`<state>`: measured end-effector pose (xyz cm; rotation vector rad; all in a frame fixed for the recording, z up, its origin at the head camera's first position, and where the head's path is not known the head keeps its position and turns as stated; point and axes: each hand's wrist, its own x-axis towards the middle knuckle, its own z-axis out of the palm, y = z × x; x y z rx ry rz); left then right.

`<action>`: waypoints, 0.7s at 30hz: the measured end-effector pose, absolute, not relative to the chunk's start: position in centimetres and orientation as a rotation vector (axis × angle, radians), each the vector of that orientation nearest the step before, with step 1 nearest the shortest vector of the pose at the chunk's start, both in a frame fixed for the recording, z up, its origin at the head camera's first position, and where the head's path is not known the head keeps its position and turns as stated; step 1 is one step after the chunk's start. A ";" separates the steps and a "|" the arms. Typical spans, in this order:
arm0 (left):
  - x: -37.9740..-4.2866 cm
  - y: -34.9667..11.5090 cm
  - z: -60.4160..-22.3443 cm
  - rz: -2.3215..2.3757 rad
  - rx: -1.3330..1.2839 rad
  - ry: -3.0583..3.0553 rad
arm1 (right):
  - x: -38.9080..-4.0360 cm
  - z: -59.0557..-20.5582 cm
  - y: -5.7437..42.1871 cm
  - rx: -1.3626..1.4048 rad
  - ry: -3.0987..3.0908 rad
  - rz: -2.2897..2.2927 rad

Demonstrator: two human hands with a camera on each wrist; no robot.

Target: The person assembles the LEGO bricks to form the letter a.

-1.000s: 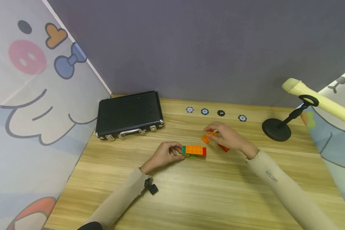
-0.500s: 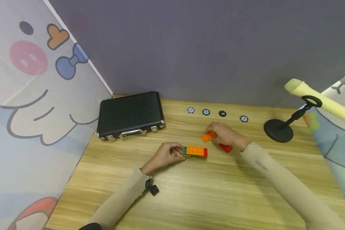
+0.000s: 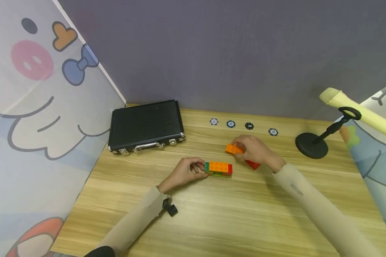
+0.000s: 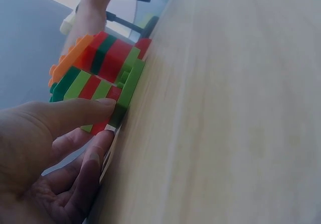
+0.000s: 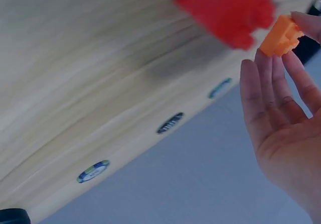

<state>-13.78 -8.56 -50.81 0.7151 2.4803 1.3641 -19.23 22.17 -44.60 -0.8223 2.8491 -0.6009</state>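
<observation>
A built block of toy bricks [image 3: 219, 167] stands on the table, with orange on top, dark green at its left end and red at its right. My left hand [image 3: 184, 172] pinches the left end between thumb and fingers. The left wrist view shows red, dark green and light green layers in the brick build [image 4: 108, 58], over a light green base. Just beyond it, my right hand [image 3: 253, 149] pinches a loose orange brick [image 3: 232, 149] by thumb and fingertips. A red brick [image 3: 253, 164] lies below the right palm, partly covered by the hand.
A black ribbed case [image 3: 146, 125] with a silver handle lies at the back left. Several poker chips [image 3: 231, 124] form a row along the back edge, before a grey wall. At the right, a black stand [image 3: 312, 145] holds a pale yellow microphone [image 3: 357, 109].
My right hand's fingers have come together on the orange brick, which has turned a little in them. The left hand keeps its grip on the brick build.
</observation>
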 end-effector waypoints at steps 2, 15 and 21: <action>-13.8 -8.6 -50.8 1.352 0.721 2.483 | -18.6 -44.0 22.1 -0.843 2.853 -0.673; -14.2 -8.7 -50.5 1.385 0.729 2.461 | -14.1 -40.4 18.0 -1.058 2.746 -0.789; -14.0 -8.7 -50.7 1.370 0.735 2.466 | -13.2 -40.5 16.9 -1.087 2.742 -0.666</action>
